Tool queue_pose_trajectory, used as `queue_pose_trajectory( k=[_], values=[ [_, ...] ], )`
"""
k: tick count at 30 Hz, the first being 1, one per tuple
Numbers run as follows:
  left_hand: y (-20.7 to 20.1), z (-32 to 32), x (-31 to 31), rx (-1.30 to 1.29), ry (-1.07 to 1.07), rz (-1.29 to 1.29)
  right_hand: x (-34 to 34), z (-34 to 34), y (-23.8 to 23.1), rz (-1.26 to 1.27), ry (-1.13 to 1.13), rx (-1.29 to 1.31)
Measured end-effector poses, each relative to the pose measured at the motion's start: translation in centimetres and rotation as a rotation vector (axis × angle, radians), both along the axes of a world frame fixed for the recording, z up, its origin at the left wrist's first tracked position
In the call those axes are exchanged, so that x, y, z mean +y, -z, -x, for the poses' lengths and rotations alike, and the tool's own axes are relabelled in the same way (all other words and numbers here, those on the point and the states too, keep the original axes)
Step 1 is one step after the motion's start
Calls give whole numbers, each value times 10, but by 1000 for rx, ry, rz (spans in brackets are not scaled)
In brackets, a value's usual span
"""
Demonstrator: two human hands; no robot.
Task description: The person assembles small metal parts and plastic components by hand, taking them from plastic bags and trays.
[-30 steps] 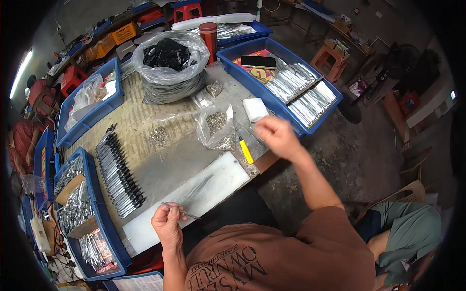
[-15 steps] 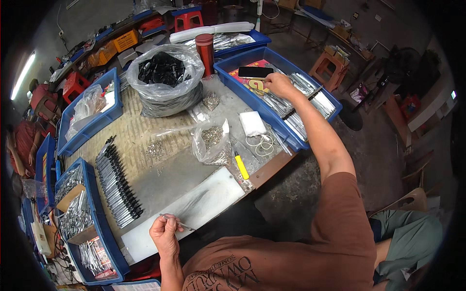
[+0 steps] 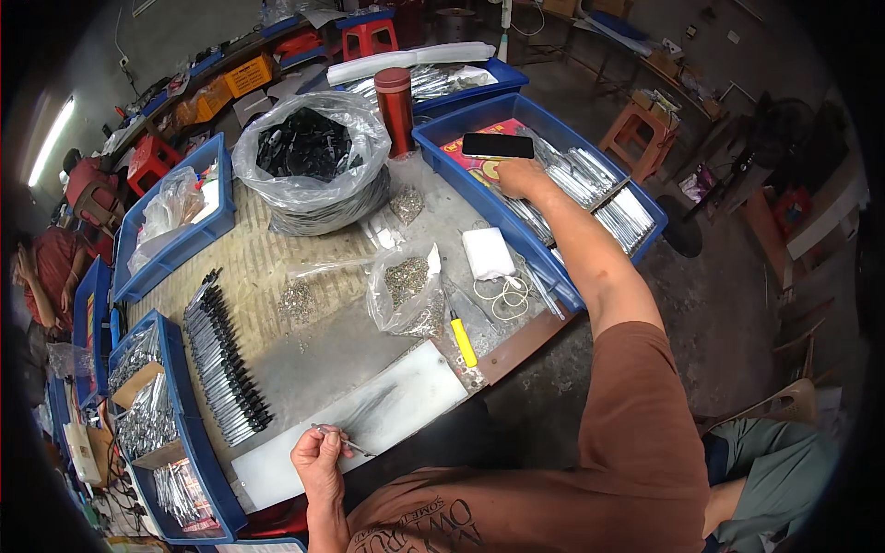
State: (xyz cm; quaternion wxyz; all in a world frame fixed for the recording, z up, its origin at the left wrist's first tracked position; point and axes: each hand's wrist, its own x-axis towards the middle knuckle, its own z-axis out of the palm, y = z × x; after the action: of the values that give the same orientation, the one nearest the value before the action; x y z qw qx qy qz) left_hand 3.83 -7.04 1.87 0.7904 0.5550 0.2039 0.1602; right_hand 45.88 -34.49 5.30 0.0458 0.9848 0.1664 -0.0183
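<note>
My left hand (image 3: 319, 459) is closed over the near edge of a white board (image 3: 378, 405), pinching a thin metal rod (image 3: 358, 449) that points down to the right. My right hand (image 3: 523, 179) is at a blue tray (image 3: 461, 189) at the back right, just below a dark phone (image 3: 498, 146). Its fingers look curled down among the metal rods there; the fingertips and anything in them are hidden. Silver metal rods (image 3: 581, 175) fill much of that tray. On the table, a slanting row of black-ended metal pieces (image 3: 221, 359) lies left of the board.
A clear bag of black parts (image 3: 304, 147) stands beside a red flask (image 3: 395, 111). Nearer are a bag of small metal parts (image 3: 406, 286), a yellow-handled tool (image 3: 463, 341) and a white box with a cord (image 3: 489, 253). A blue divided tray (image 3: 189, 405) holds metal parts at left.
My right hand has moved slightly nearer and lower in the tray, its fingers now more hidden. My left hand keeps the rod over the board. The whole view has shifted slightly.
</note>
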Motion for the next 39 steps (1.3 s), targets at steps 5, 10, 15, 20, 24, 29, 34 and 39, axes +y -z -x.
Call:
queue_pose_trajectory(
  k=[5, 10, 15, 20, 24, 29, 34, 39],
  values=[
    [-1, 0, 2, 21, 27, -3, 1, 9, -14, -13, 74, 57],
    [3, 2, 4, 26, 27, -9, -9, 14, -18, -66, 132, 53],
    [5, 6, 3, 8, 34, 19, -16, 26, -24, -213, 209, 36],
    [5, 9, 4, 0, 36, 6, -32, 21, -8, -344, 144, -60],
    [4, 9, 4, -10, 36, 24, -39, 25, -7, -454, 170, -96],
    [2, 14, 4, -19, 22, 17, -32, 34, -19, -464, 210, -37],
    [-2, 12, 2, -39, 19, 31, -37, 36, -20, -499, 129, -161],
    [-10, 8, 0, -20, 36, 0, -34, 53, -41, -739, 76, -158]
  ],
)
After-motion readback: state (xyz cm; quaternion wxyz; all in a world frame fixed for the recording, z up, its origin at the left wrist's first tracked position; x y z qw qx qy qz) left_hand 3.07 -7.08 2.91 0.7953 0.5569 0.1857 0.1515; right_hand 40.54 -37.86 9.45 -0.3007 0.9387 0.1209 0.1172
